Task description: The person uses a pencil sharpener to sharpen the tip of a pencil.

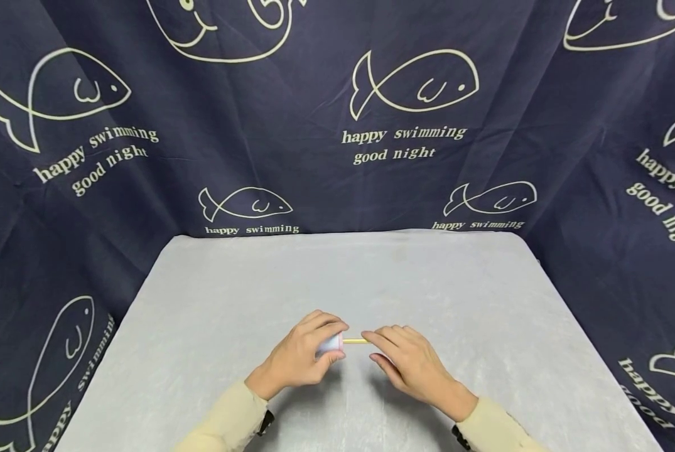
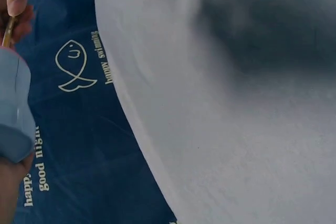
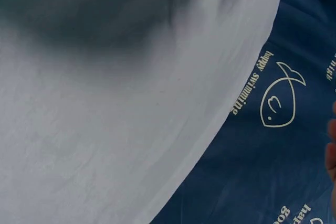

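Note:
A light blue pencil sharpener (image 1: 329, 344) with a pink rim is gripped by my left hand (image 1: 302, 351), whose fingers and thumb curl round its body and hide part of it. Out of its right end comes a thin yellow pencil (image 1: 354, 341). My right hand (image 1: 407, 361) pinches the far end of that pencil, above the table. At the edge of the left wrist view, the sharpener (image 2: 14, 95) and a short stretch of pencil (image 2: 8, 32) appear. The pencil's tip is hidden. Only a few fingers (image 3: 331, 153) of a hand show at the right edge of the right wrist view.
A pale grey cloth covers the table (image 1: 371, 276) under both hands. Dark blue curtains (image 1: 326, 113) with white fish and lettering hang behind it and along both sides.

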The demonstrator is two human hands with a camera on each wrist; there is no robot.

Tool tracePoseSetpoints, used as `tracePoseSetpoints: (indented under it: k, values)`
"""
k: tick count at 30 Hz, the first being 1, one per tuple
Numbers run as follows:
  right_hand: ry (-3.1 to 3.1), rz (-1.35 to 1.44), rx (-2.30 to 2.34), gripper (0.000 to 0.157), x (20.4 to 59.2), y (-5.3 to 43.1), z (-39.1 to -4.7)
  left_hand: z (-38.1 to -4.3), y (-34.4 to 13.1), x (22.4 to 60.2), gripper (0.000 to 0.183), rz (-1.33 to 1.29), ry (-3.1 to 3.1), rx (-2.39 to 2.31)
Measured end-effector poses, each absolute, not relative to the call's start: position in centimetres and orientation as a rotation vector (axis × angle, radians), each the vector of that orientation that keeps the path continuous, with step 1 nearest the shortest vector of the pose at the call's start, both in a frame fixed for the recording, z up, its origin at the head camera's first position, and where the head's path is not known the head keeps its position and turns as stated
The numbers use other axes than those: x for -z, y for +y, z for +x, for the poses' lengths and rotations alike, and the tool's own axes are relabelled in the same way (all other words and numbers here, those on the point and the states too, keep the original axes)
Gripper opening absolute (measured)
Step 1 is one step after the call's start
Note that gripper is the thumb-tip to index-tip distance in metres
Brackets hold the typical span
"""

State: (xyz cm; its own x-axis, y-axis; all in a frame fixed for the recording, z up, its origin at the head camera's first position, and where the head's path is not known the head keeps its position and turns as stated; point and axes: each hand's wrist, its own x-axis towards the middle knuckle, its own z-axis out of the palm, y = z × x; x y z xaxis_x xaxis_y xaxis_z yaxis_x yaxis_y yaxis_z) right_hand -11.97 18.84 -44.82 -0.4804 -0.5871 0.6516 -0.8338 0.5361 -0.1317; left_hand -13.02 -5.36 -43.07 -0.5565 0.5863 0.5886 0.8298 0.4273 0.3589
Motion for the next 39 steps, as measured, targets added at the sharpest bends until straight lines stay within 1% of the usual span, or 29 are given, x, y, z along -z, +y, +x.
tracePoseSetpoints:
  k: [4,9,15,18,22,24,27,30,31,39]
  values:
    - [-2.151,1.155,-0.554,0.032,44.9,18.7,-12.2,-12.8,-5.3,42.7,0.034,-1.174,-2.424,1.091]
    - [-1.999,1.116,-0.477,0.029,44.6,18.2,-12.5,-12.7,-5.2,42.1,0.031,-1.143,-2.515,1.245]
    - [-1.808,1.069,-0.358,0.034,43.4,17.3,-12.6,-12.8,-5.0,41.4,0.022,-1.108,-2.670,1.446]
    - [-1.747,1.029,-0.366,0.036,43.1,17.1,-12.6,-12.6,-4.7,41.6,0.022,-1.126,-2.658,1.464]
    - [-1.858,1.011,-0.515,0.036,43.7,17.1,-12.0,-12.1,-4.5,42.6,0.028,-1.210,-2.544,1.285]
    - [-1.993,0.990,-0.626,0.034,44.2,17.2,-11.5,-11.8,-4.4,43.3,0.029,-1.247,-2.473,1.143]
    - [-2.203,0.925,-0.790,0.021,44.6,17.3,-10.7,-11.6,-4.3,44.1,0.028,-1.288,-2.345,0.915]
    - [-2.344,0.858,-0.874,0.007,44.4,17.4,-10.3,-11.5,-4.3,44.5,0.034,-1.299,-2.237,0.755]
    - [-2.378,0.842,-0.887,0.005,44.3,17.4,-10.2,-11.5,-4.2,44.6,0.036,-1.298,-2.212,0.721]
    - [-2.508,0.816,-0.923,0.007,43.8,17.4,-10.0,-11.0,-4.2,45.1,0.038,-1.276,-2.165,0.655]
